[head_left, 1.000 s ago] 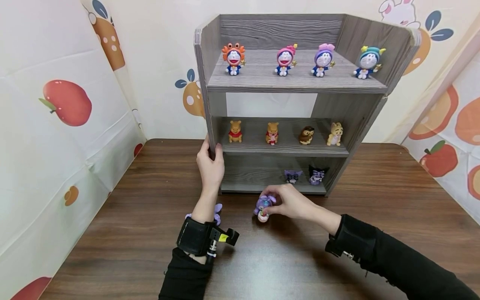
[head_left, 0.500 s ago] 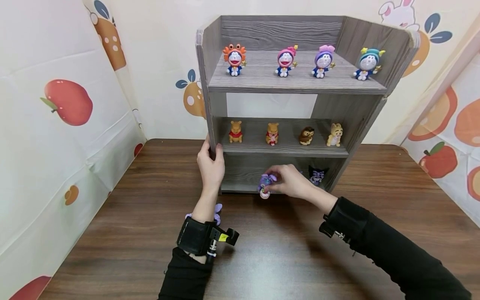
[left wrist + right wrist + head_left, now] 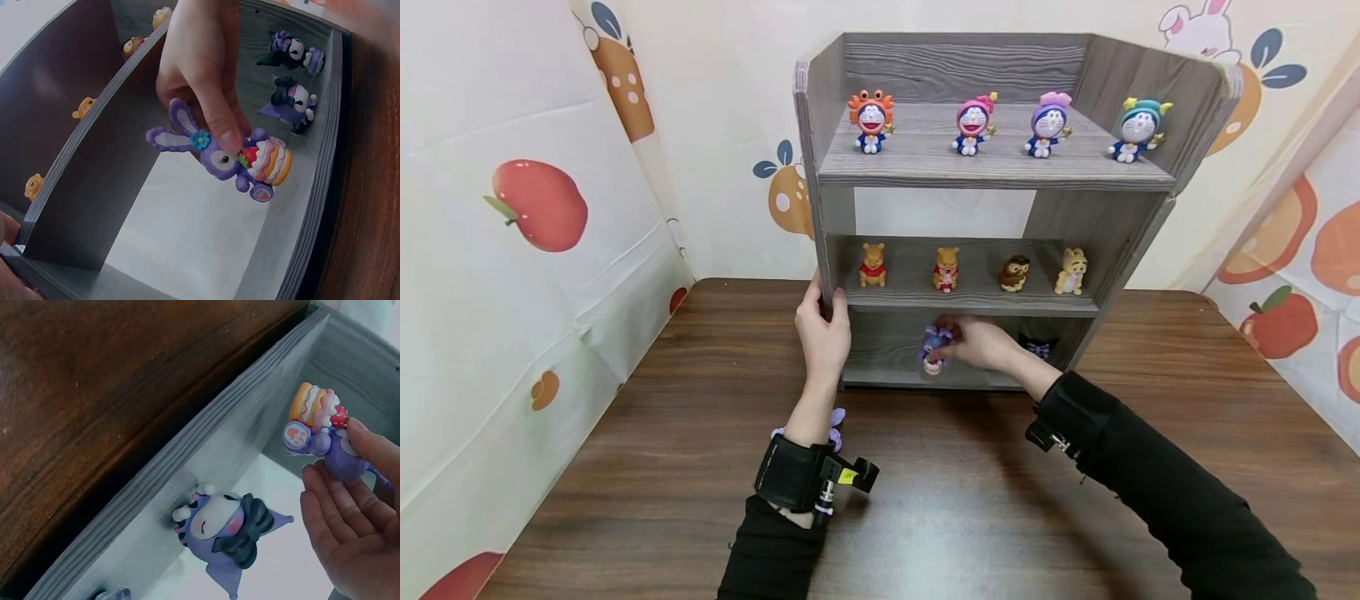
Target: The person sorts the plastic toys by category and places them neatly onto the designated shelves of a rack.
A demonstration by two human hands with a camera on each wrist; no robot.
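Observation:
My left hand (image 3: 823, 337) grips the left side panel of a grey wooden display shelf (image 3: 808, 150). My right hand (image 3: 981, 343) pinches a purple bunny figurine (image 3: 933, 346) between thumb and fingers, at the front of the bottom compartment. In the left wrist view the bunny figurine (image 3: 219, 164) has long ears, a blue flower and a layered strawberry cake in front. It appears held above the bottom board. Two purple-and-black figurines with pointed hoods, one a hooded figurine (image 3: 219, 522) with a dark bow, stand at that compartment's right; my right hand partly hides them in the head view.
Several blue-and-white figurines (image 3: 972, 125) in coloured hats line the top shelf. The middle shelf bears two bear figurines (image 3: 872, 265), an owl figurine (image 3: 1013, 273) and a yellow animal figurine (image 3: 1071, 272). Behind my left wrist lies a mostly hidden purple object (image 3: 837, 427) on the brown table (image 3: 700, 467).
My right hand has carried the bunny figurine up and forward from above the table to the bottom compartment. My left hand keeps its grip on the side panel.

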